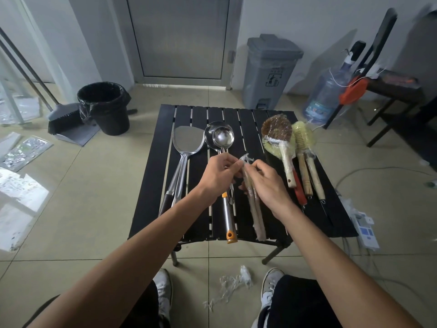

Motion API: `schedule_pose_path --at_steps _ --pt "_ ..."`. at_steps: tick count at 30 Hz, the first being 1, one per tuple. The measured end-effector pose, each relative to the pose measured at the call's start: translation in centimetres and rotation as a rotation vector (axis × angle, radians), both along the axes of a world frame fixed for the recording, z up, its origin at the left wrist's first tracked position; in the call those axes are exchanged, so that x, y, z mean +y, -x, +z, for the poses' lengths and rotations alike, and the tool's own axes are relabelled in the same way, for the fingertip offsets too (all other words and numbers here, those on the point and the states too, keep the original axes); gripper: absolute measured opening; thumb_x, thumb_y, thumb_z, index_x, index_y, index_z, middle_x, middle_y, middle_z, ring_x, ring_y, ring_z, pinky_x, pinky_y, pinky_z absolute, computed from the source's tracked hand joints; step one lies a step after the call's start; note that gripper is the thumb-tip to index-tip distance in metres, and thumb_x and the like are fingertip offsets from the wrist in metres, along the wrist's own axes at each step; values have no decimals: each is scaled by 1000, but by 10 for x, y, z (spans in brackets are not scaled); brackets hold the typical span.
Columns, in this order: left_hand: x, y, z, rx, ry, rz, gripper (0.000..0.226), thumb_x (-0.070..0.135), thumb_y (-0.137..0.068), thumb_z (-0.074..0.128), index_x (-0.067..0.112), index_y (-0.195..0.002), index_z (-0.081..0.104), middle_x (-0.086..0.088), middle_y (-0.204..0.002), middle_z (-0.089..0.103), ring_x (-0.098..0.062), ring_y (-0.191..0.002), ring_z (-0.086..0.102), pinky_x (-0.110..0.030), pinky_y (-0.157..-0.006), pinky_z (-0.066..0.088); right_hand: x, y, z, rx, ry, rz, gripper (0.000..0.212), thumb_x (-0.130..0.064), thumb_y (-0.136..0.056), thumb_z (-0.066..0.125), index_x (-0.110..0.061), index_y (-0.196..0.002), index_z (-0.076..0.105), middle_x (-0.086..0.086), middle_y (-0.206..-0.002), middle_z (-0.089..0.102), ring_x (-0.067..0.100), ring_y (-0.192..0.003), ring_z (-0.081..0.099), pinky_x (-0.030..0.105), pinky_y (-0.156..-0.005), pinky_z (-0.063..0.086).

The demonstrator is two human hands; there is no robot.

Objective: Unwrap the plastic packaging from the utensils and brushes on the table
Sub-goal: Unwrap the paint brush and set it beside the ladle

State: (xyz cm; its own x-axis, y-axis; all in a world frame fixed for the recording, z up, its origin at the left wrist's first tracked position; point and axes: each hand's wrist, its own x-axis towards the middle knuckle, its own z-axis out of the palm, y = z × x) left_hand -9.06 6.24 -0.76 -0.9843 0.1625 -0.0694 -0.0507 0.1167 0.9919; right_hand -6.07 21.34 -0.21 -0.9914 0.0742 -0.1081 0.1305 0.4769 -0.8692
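Note:
Over the middle of the black slatted table (pixel 151 185), both hands work on a pair of wooden sticks wrapped in clear plastic (pixel 256 214). My right hand (pixel 267 185) grips the sticks near their upper end. My left hand (pixel 220 176) pinches a loose strip of plastic wrap (pixel 246 158) at the sticks' tip. On the left of the table lie a steel spatula (pixel 186 140) and two steel ladles (pixel 221 137), bare of wrap. Several brushes wrapped in plastic (pixel 283 138) lie on the right side.
Crumpled plastic scraps (pixel 233 284) lie on the floor between my feet. A black lined bin (pixel 104 107) and a broom with dustpan (pixel 68 121) stand at the far left. A grey pedal bin (pixel 269 72) and a water bottle (pixel 324 95) stand behind the table. A power strip (pixel 364 229) lies right.

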Motion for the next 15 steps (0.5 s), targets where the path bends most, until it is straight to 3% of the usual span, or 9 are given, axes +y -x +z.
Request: schedule_pose_path --at_steps 6,11,15 --pt "-1 8 -1 33 63 -53 10 14 -105 62 6 -102 67 -17 -98 73 -18 -82 70 -26 -66 55 7 16 2 94 -35 -7 17 -35 -99 65 -23 -96 77 -3 -85 74 19 -87 71 48 -86 58" --pt "-3 15 -2 56 114 -51 14 16 -105 61 3 -105 67 -8 -91 72 -15 -77 70 -26 -66 53 10 28 2 140 18 -45 10 -27 -93 74 -21 -91 81 -7 -85 76 12 -88 71 38 -88 58" --pt "-3 18 -6 45 126 -58 19 26 -102 66 8 -98 68 -1 -79 71 -12 -65 68 -27 -60 51 11 32 3 126 -7 -18 8 -20 -91 74 -22 -87 81 -5 -79 76 14 -77 73 32 -69 62"
